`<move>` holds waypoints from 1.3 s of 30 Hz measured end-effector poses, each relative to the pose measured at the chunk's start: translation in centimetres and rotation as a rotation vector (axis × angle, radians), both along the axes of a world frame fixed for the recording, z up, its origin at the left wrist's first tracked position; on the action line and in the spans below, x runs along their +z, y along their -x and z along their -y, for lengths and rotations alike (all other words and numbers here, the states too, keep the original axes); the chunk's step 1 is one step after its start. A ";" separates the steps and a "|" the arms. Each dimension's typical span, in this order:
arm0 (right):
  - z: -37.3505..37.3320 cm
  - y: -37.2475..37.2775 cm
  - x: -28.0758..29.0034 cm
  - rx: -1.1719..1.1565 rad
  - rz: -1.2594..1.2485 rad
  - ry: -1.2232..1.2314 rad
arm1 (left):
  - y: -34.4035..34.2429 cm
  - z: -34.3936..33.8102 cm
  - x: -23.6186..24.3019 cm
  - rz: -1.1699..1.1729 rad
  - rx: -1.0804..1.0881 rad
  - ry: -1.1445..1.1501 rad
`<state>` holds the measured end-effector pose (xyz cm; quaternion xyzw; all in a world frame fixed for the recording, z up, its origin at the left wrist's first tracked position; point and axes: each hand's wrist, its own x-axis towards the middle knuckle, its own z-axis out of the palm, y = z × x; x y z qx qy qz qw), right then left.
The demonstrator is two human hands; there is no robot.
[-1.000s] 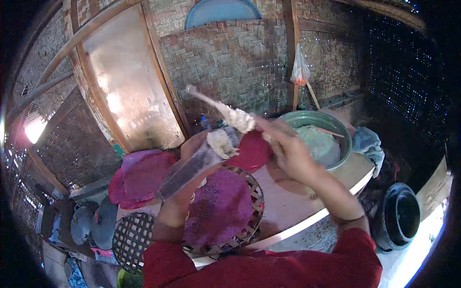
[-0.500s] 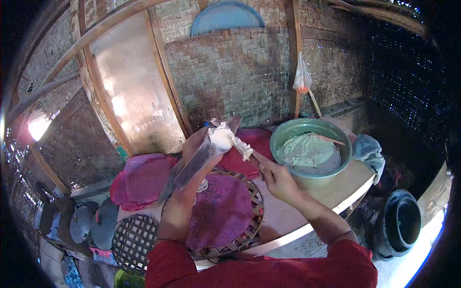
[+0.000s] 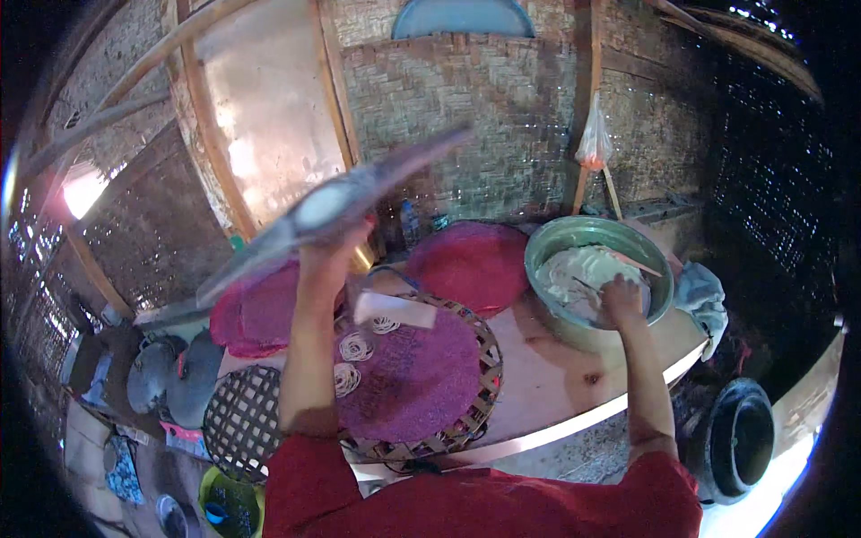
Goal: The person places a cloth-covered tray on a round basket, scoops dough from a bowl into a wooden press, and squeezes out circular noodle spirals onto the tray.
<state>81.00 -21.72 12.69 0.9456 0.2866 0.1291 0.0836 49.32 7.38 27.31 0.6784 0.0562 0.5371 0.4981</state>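
Note:
High on the left, my left hand point(image 3: 336, 247) grips a long flat wooden press point(image 3: 408, 166), tilted and blurred by motion, with white dough point(image 3: 325, 204) filling its round opening. My right hand point(image 3: 623, 300) reaches down into a green metal basin point(image 3: 664, 300) of pale dough point(image 3: 574, 269); its fingers look closed round a thin spatula, mostly hidden. Below my left hand, a purple round mat point(image 3: 417, 386) lies on a woven bamboo tray point(image 3: 489, 359). White coils of noodle strands point(image 3: 356, 348) sit along its left side, beside a pale blurred block point(image 3: 395, 310).
Red round mats point(image 3: 471, 264) lie behind the tray, with another stack point(image 3: 256, 314) to the left. A pinkish stick point(image 3: 637, 263) rests in the basin. A grey-blue cloth point(image 3: 704, 300) hangs at the table's right end. Dark pots point(image 3: 740, 439) stand lower right.
My left hand has lifted the press and swung it outward, tilting it. My right hand has moved from the press into the basin. The view has shifted slightly; noodle coils now show on the mat.

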 end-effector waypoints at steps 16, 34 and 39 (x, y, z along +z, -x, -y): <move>-6.5 17.1 1.0 0.841 -1.896 -1.385 | 5.8 0.2 -17.2 -0.586 0.612 -0.351; -11.3 22.8 7.5 1.398 -0.622 -0.268 | 9.1 9.6 -15.4 -0.909 -0.319 0.020; -10.8 20.8 8.5 1.106 -1.619 -0.236 | 11.6 8.7 -17.4 -1.008 -0.279 0.161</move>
